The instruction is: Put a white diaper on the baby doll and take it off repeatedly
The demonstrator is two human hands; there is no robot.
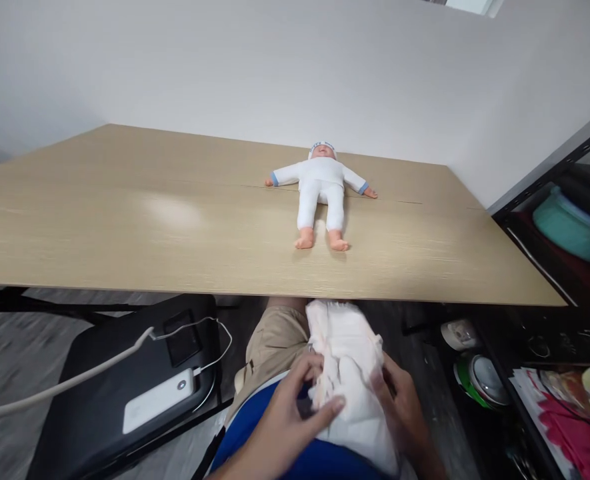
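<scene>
A white diaper [347, 360], partly unfolded, is held over my lap below the table edge. My left hand [297, 403] pinches its left side, with the thumb lying on the front. On the other side my right hand [399, 400] grips the right edge; some of its fingers are hidden behind the diaper. A baby doll [321, 190] in a white outfit with blue cuffs and a white cap lies on its back on the table, arms spread and feet toward me.
The wooden table [175, 247] stretches ahead to the wall. At lower left, a white power bank [159, 400] with a cable rests on a black chair [99, 360]. A shelf on the right holds a teal basin [575, 227] and pink cloth [577, 427].
</scene>
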